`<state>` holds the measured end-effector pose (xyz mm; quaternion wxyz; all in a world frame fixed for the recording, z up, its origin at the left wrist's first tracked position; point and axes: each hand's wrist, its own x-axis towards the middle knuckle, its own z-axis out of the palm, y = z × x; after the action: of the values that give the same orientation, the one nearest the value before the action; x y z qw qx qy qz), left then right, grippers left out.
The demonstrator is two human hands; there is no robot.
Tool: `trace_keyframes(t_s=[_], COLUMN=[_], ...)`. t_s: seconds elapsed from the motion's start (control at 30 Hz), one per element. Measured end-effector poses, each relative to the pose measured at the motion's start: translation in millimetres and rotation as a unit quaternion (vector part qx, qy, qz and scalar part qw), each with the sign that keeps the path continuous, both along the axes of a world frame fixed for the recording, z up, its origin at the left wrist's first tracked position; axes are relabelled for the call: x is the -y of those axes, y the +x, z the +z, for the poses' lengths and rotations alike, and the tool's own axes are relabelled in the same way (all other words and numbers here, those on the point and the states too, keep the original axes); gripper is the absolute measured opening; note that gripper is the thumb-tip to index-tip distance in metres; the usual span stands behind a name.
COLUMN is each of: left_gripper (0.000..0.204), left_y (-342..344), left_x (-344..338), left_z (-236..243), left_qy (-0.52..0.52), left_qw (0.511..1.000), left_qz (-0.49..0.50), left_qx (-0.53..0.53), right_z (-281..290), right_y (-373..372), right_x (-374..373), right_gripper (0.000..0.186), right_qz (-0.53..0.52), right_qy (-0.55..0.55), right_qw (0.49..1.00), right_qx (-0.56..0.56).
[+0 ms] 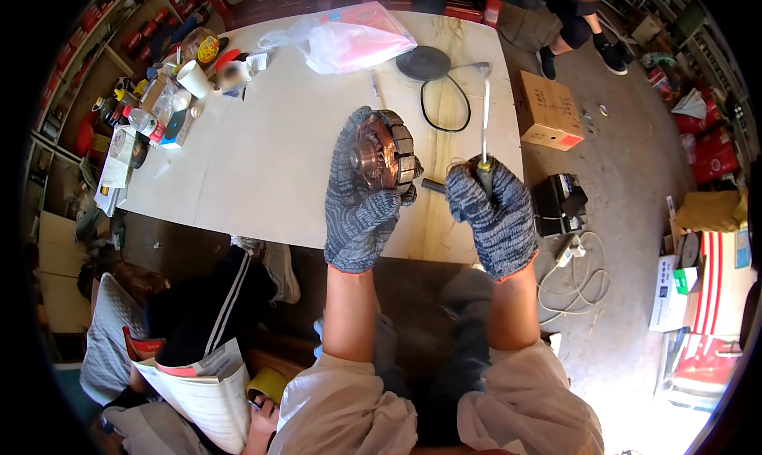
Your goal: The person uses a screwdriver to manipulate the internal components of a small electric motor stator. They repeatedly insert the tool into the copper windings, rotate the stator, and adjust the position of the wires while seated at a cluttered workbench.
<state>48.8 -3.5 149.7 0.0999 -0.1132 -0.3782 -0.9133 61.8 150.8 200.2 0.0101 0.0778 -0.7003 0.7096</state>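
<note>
My left hand (357, 201), in a grey knitted glove, is raised over the near part of the table and closed around a round copper-wound motor stator (385, 149). Copper coils show on its face, and metal segments run along its outer edge. To its right, my gloved right hand (494, 213) is wrapped round the yellowish handle of a screwdriver (486, 122), whose pale shaft points up and away from me. The shaft stands apart from the stator. A short dark rod (432, 186) shows between my hands; I cannot tell whether it touches the right glove.
On the white table (254, 153) are a dark disc (423, 62), a black rubber ring (432, 122), a plastic bag (317, 46), and bottles and a paper cup (193, 80) at left. A cardboard box (549, 110) and a cable (575, 296) lie on the floor. A person with papers (198, 399) sits lower left.
</note>
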Motion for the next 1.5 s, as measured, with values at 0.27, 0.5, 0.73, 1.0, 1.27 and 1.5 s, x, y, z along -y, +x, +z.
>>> trace_keyframes(t_s=[0.27, 0.5, 0.73, 1.0, 1.27, 1.5], left_gripper=[0.082, 0.071, 0.083, 0.088, 0.085, 0.083], left_y=[-5.5, -11.4, -16.5, -18.7, -24.0, -27.7], left_x=[4.1, 3.1, 6.7, 6.9, 7.1, 3.7], left_z=[-11.3, -13.1, -2.3, 2.0, -6.3, -9.4], left_qy=[0.114, 0.202, -0.157, -0.21, -0.245, -0.257], left_qw=[0.989, 0.971, 0.977, 0.956, 0.948, 0.942], left_qz=[-0.097, -0.123, 0.14, 0.194, 0.185, 0.191], left_qx=[-0.015, -0.029, -0.039, -0.068, -0.085, -0.104], right_z=[9.0, 8.1, 12.4, 2.3, -0.9, -8.8], right_y=[3.8, 0.2, 3.3, -5.7, -16.2, -23.2], right_x=[-10.3, -15.1, -38.9, -40.4, -37.3, -42.4], right_gripper=[0.025, 0.025, 0.027, 0.034, 0.033, 0.018], right_qz=[0.068, 0.118, 0.214, 0.205, 0.214, 0.241], right_qy=[0.159, 0.231, 0.338, 0.348, 0.373, 0.373], right_qw=[0.985, 0.965, 0.909, 0.914, 0.902, 0.893], right_qx=[-0.008, -0.034, -0.115, -0.028, -0.041, -0.074])
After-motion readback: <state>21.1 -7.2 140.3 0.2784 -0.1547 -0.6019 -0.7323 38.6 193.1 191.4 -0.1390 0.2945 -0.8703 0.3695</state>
